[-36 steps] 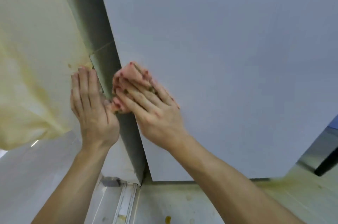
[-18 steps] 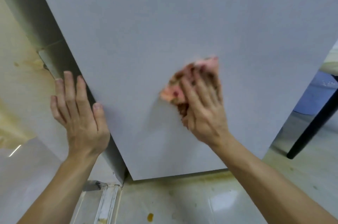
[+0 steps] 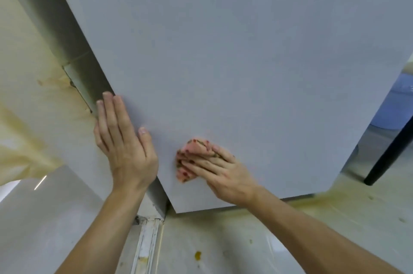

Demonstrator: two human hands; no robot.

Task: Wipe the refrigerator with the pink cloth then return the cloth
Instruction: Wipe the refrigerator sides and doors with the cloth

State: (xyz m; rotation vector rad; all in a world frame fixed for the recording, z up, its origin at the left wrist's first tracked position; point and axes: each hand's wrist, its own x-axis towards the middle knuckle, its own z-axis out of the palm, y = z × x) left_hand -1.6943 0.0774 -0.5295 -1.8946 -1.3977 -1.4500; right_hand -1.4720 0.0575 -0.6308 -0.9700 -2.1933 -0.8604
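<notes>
The right hand (image 3: 223, 173) lies flat, fingers stretched out and side by side, pressing the pink cloth (image 3: 190, 155) against the lower left part of the refrigerator door (image 3: 245, 61). The cloth is bunched into a small wad under the fingertips, pink with darker speckles, and only its edge shows beyond them. The left hand (image 3: 125, 146) holds nothing. It rests spread and flat on the door's left edge, just beside the right hand but not touching it, apparently bracing the door.

The cloth looks soft, light and limp, so it should fold to whatever presses it. On the smooth pale door it will likely glide easily and could slip out from under flat fingers. Pressure from the whole palm suits wiping. For carrying it back, gathering the wad in curled fingers seems the surer hold. Whether it is damp cannot be told.

Most of the door's face is bare. Beyond its left edge is a cream wall (image 3: 26, 117) with yellowish stains. Below is a glossy floor (image 3: 223, 247) with a small amber spot (image 3: 197, 255), and at the right a dark slanted furniture leg (image 3: 388, 153).
</notes>
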